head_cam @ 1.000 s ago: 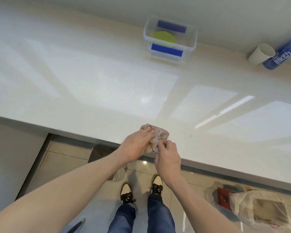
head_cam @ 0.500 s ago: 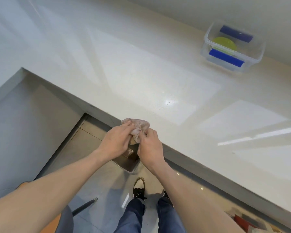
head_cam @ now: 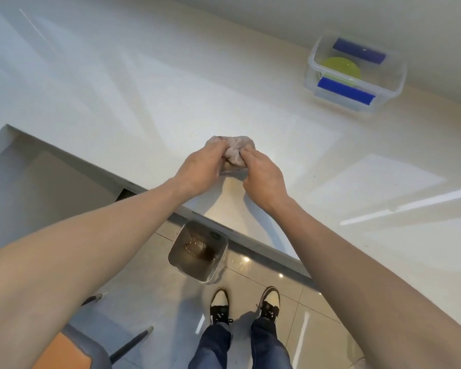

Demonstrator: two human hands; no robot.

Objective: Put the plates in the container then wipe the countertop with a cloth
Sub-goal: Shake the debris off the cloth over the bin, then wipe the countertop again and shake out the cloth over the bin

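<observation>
Head view: both hands, left hand & right hand, closed round one bunched cloth held just over the table nr its front edge. Wipe step looks underway; next move prob needs cloth pressed flat & swept across. One container at back right w/ one green plate visible inside, any under it can't tell.

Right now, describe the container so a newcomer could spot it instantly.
Follow the white countertop to its far right, against the wall. The container sits there alone: a clear plastic box with blue clips on two sides and a green plate inside, well away from the cloth in both hands.
</observation>
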